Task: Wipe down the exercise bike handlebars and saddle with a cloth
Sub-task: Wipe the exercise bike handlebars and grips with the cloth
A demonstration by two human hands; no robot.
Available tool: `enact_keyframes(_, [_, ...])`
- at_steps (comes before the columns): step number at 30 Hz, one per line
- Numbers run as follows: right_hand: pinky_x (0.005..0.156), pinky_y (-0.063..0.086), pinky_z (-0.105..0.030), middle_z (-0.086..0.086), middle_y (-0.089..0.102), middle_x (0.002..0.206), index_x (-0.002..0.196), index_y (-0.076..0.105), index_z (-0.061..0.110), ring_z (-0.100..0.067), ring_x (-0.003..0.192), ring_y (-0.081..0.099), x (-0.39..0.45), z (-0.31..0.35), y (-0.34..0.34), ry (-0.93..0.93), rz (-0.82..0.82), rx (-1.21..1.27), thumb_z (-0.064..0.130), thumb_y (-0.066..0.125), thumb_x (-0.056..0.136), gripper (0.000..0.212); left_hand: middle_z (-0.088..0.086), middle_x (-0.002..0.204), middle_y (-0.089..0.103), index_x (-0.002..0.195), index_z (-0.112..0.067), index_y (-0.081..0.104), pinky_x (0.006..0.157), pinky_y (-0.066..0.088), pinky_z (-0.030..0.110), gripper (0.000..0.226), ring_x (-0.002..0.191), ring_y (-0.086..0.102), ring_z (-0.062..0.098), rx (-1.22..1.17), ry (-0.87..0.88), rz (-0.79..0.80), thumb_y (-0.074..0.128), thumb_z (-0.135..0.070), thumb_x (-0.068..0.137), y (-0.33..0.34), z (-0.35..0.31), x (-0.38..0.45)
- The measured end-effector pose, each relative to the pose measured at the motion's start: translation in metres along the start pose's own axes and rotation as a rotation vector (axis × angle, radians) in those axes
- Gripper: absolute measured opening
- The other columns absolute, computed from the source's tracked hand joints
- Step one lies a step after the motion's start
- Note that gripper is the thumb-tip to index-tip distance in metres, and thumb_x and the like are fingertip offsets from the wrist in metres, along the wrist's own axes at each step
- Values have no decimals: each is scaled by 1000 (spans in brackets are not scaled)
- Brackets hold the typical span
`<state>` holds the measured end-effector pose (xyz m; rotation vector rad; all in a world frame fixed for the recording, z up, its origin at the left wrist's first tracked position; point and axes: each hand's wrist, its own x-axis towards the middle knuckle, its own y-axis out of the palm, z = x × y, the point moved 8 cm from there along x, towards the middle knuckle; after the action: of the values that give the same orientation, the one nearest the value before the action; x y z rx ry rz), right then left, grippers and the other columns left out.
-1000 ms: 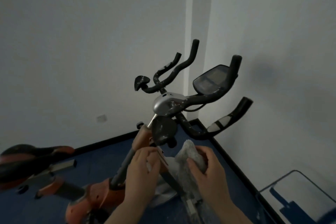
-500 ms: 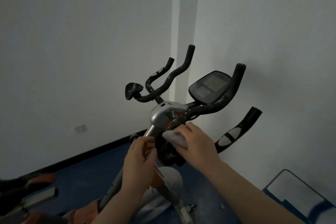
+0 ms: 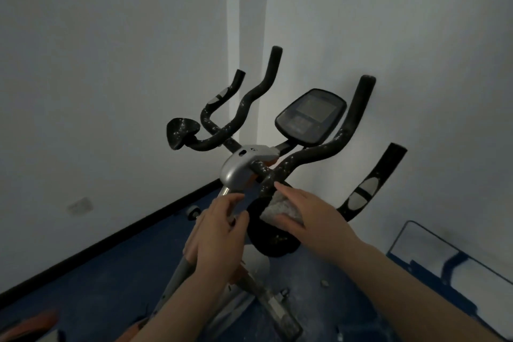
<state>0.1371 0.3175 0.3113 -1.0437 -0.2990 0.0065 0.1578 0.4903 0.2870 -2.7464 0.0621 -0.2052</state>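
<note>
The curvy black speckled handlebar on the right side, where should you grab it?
Grab the curvy black speckled handlebar at its upright end, coming from the near side. That stretch is straight, round and bare, so fingers can wrap it. Lower down, the right hand presses the grey cloth.

The black foam-covered handlebars (image 3: 313, 155) of the exercise bike spread out from a silver metal centre piece (image 3: 241, 166), with curved ends pointing up; white flecks spot the foam. A crumpled grey-white cloth (image 3: 279, 207) lies against the near black pad, just below the bars.
</note>
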Motion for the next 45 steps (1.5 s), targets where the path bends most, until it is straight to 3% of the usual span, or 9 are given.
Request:
enact_keyframes(5, [82,46,-21,10,45,114,123,52,26,-5,97,50,-6,1,-8,163,-61,-50,47,57,88,41,-17,106,58,116,-30,56,79,53,30,30,86,58,-2,15,139,134,59,-22,87,-4,-3,18])
enact_keyframes(12, [72,37,-8,7,50,99,97,57,25,-3,88,51,-9,5,-28,264,-221,48,34,68,83,20,-23,97,61,108,-30,62,73,37,-3,18,95,52,-17,-91,189,365,56,-23,92,5,-8,33])
enact_keyframes(18, [80,48,-27,10,56,100,100,62,30,-6,91,54,13,11,-17,255,-336,19,33,65,84,16,-9,89,70,94,-25,71,79,49,11,16,87,63,-4,-210,188,429,63,-13,88,18,-7,47])
enact_keyframes(23, [71,45,-24,9,57,91,89,66,21,-9,86,51,6,15,-17,194,-462,-103,35,71,79,17,-5,84,71,88,-23,72,79,51,18,17,83,66,3,-318,186,430,64,-8,86,26,2,54])
enact_keyframes(27, [68,45,-26,6,59,93,88,67,21,-8,86,49,7,31,-15,35,-138,-308,37,73,76,20,-2,86,71,90,-20,72,80,52,19,16,83,66,5,-386,173,461,63,-6,86,29,6,57])
enact_keyframes(31, [79,44,-28,12,54,98,96,69,25,-7,91,50,11,33,-21,168,284,-385,43,68,80,23,-9,72,71,87,-22,73,67,50,15,18,72,65,-2,-437,92,540,65,-5,84,32,10,62])
enact_keyframes(38, [64,46,-21,7,60,85,83,70,20,-9,74,55,2,40,-19,293,-394,-351,36,73,77,17,5,86,74,91,-19,75,79,54,48,14,87,69,24,-462,31,544,68,-10,83,33,18,64])
enact_keyframes(41, [56,38,-19,4,63,78,79,71,20,-11,67,55,-11,48,-12,263,-440,-495,32,77,73,15,12,90,73,95,-14,74,82,53,53,14,91,67,33,-486,17,535,67,-9,83,34,19,63])
enact_keyframes(45, [59,32,-19,7,63,82,83,73,26,-13,73,59,-15,60,0,209,-227,-639,36,76,73,14,12,90,72,98,-12,72,81,54,46,15,90,67,31,-482,26,557,64,-9,85,33,17,60])
